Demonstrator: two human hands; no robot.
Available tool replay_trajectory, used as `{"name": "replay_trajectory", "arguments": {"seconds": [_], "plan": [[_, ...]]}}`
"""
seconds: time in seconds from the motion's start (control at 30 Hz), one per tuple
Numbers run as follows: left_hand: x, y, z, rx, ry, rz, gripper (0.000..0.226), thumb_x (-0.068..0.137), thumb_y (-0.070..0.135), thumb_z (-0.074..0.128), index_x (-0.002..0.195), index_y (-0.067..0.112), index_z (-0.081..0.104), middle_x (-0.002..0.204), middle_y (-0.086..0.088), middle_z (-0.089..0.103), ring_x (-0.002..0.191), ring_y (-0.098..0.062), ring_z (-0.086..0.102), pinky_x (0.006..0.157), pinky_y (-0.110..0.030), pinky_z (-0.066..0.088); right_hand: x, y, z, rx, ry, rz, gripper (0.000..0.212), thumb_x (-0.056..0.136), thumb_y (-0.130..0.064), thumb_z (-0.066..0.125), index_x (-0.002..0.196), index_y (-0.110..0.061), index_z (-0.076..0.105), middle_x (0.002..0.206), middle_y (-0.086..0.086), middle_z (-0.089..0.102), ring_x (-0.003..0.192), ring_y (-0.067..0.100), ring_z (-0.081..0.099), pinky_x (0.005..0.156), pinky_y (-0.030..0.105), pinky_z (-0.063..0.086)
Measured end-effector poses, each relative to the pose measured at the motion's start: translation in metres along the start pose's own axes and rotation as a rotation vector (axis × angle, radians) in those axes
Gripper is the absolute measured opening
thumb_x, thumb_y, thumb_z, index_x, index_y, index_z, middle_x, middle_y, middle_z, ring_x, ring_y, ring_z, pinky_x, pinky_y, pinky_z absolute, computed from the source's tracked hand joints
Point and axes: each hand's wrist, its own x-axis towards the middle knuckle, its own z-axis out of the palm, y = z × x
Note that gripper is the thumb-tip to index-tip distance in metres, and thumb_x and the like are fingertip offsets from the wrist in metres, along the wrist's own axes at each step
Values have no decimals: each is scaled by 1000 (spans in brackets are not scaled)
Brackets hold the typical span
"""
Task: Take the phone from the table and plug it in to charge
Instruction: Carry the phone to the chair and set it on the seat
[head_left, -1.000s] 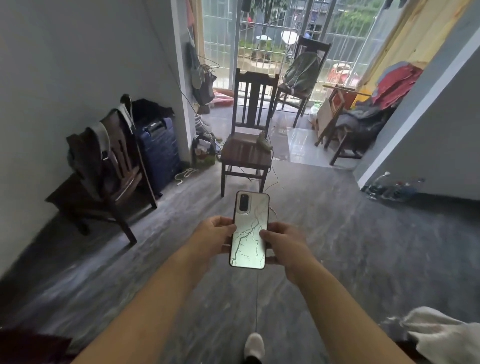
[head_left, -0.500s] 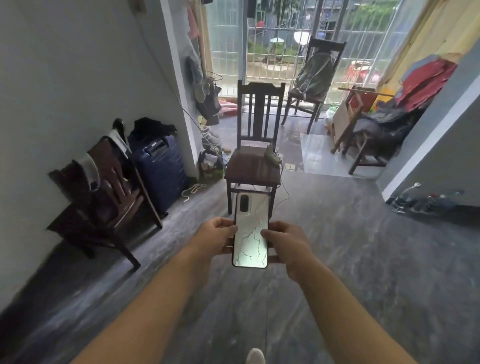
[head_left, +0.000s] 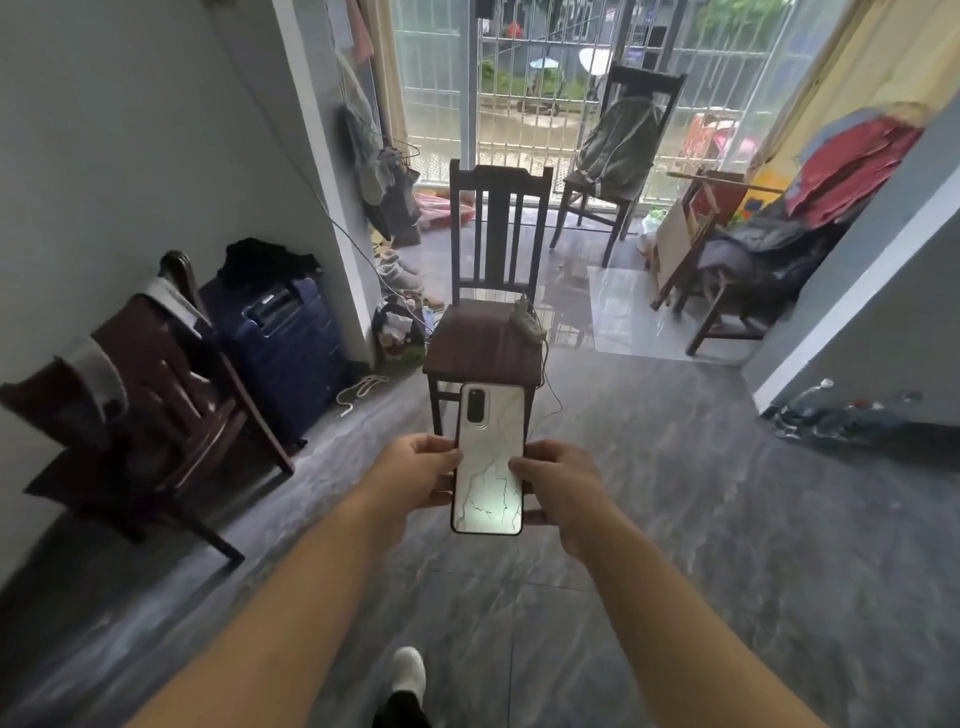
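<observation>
The phone has a white marble-patterned back and a dark camera block, and it is held back-up in front of me. My left hand grips its left edge and my right hand grips its right edge. Straight ahead stands a dark wooden chair. A pale power strip lies on the seat's right side. A thin cable hangs from the power strip down toward the floor.
A chair draped with clothes and a dark blue suitcase stand against the left wall. A wall corner juts in at right, with bottles at its base. More chairs and clothes sit by the barred window. My white shoe is on the grey floor.
I have walked forward: the wooden chair is nearer and larger. Both hands keep the same hold on the phone. The white cloth at the lower right has left the view.
</observation>
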Motion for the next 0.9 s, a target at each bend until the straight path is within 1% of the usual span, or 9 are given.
{"name": "replay_trajectory", "arguments": {"seconds": [0.17, 0.23, 0.3, 0.43, 0.5, 0.57, 0.63, 0.73, 0.9], "plan": [[48, 16, -4, 8, -35, -18, 15, 99, 14, 66, 113, 8, 68, 105, -11, 80, 96, -29, 78, 85, -41, 64, 42, -19, 7, 0, 22, 20, 8, 93, -8, 65, 94, -12, 71, 98, 13, 76, 91, 31, 74, 61, 42, 65], [72, 25, -8, 17, -50, -20, 16, 100, 15, 66, 114, 8, 67, 107, -11, 80, 98, -29, 78, 87, -43, 63, 63, -30, 13, -13, 39, 25, 7, 93, -8, 66, 93, -13, 71, 98, 14, 76, 93, 33, 73, 66, 45, 65], [99, 36, -13, 14, -66, -27, 17, 100, 16, 66, 115, 8, 67, 108, -12, 79, 97, -28, 78, 85, -41, 64, 86, -41, 22, -23, 58, 38, 7, 93, -8, 66, 95, -13, 70, 99, 13, 75, 94, 33, 73, 70, 48, 65], [153, 61, -28, 26, -82, -26, 15, 99, 14, 66, 113, 8, 67, 106, -11, 79, 97, -29, 77, 88, -45, 63, 132, -69, 41, -16, 78, 45, 9, 94, -5, 64, 96, -11, 70, 96, 13, 75, 90, 32, 74, 68, 48, 65], [175, 74, -38, 27, -89, -37, 15, 99, 13, 66, 113, 7, 66, 107, -12, 78, 94, -27, 76, 83, -40, 63, 151, -83, 52, -17, 82, 47, 9, 94, -5, 65, 98, -11, 70, 98, 13, 75, 90, 33, 74, 69, 49, 65], [195, 88, -47, 34, -97, -37, 15, 100, 13, 65, 113, 6, 66, 106, -13, 77, 87, -24, 73, 75, -34, 59, 169, -97, 63, -14, 88, 43, 10, 94, -5, 66, 94, -14, 69, 97, 12, 75, 90, 32, 74, 65, 46, 65], [211, 101, -53, 48, -106, -31, 13, 100, 12, 64, 111, 6, 65, 103, -14, 76, 82, -22, 70, 72, -32, 55, 182, -109, 70, -11, 98, 41, 12, 94, -5, 66, 91, -16, 69, 96, 12, 75, 89, 32, 74, 62, 44, 64], [235, 116, -59, 44, -121, -34, 3, 100, 12, 64, 103, 12, 64, 94, -8, 73, 75, -18, 67, 69, -29, 52, 204, -122, 79, 19, 113, 41, 12, 93, -3, 66, 90, -14, 70, 92, 12, 75, 84, 32, 74, 59, 44, 63], [270, 133, -62, 49, -135, -52, 3, 99, 11, 66, 101, 12, 64, 89, -6, 73, 71, -17, 66, 67, -30, 52, 235, -142, 84, 21, 118, 60, 10, 93, -3, 66, 93, -12, 69, 92, 12, 75, 86, 32, 74, 69, 56, 64]]}}
